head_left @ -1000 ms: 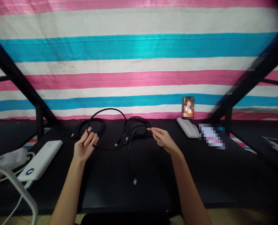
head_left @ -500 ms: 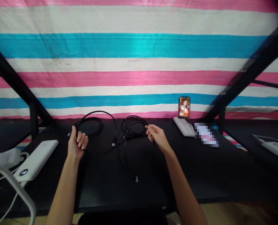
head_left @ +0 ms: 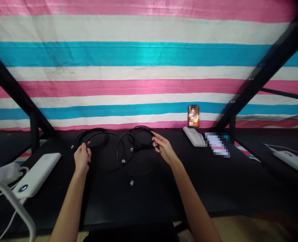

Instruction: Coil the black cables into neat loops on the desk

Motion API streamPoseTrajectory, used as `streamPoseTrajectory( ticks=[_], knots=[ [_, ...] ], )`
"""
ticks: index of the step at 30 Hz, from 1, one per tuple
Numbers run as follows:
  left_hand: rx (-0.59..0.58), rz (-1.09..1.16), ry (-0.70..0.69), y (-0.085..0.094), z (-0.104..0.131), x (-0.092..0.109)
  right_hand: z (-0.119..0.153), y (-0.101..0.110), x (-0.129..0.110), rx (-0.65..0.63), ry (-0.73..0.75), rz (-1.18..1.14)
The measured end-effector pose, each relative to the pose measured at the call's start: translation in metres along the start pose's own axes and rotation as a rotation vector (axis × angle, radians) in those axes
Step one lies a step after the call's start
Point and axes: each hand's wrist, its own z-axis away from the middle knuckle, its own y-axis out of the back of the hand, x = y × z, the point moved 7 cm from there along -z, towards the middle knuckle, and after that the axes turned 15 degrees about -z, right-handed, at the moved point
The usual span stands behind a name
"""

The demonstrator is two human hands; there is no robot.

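A striped sheet spans twelve o'clock, behind the black table. A white power bank lies at eight o'clock. In the middle, a black cable bows in a loop leftward from the right fingertips. At the loop's three o'clock, the right hand pinches it between thumb and fingers; at nine o'clock, the left hand curls closed on another strand, leaving its fingers toward two o'clock. A small plug sits near six o'clock
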Motion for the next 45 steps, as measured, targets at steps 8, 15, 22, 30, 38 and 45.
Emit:
streamPoseTrajectory(
  ticks=[8,15,22,30,38,45],
  knots=[
    [-0.149,0.218,0.295,-0.015,0.009,-0.010,0.019,-0.039,0.034,-0.285,-0.289,-0.035],
    [-0.188,0.303,0.353,-0.016,0.009,-0.011,0.036,-0.050,0.062,-0.548,-0.473,0.179],
    [-0.163,0.030,0.141,-0.009,0.001,-0.007,0.025,-0.040,0.016,-0.382,-0.268,-0.006],
    [-0.013,-0.476,-0.116,0.003,-0.003,0.003,0.017,0.008,-0.045,0.013,0.177,-0.112],
    [-0.087,-0.439,-0.095,-0.004,-0.002,0.002,0.016,0.005,-0.042,0.037,0.134,0.012],
    [-0.199,-0.357,-0.100,-0.016,0.006,0.008,0.009,-0.016,0.022,-0.149,-0.210,0.212]
  ],
)
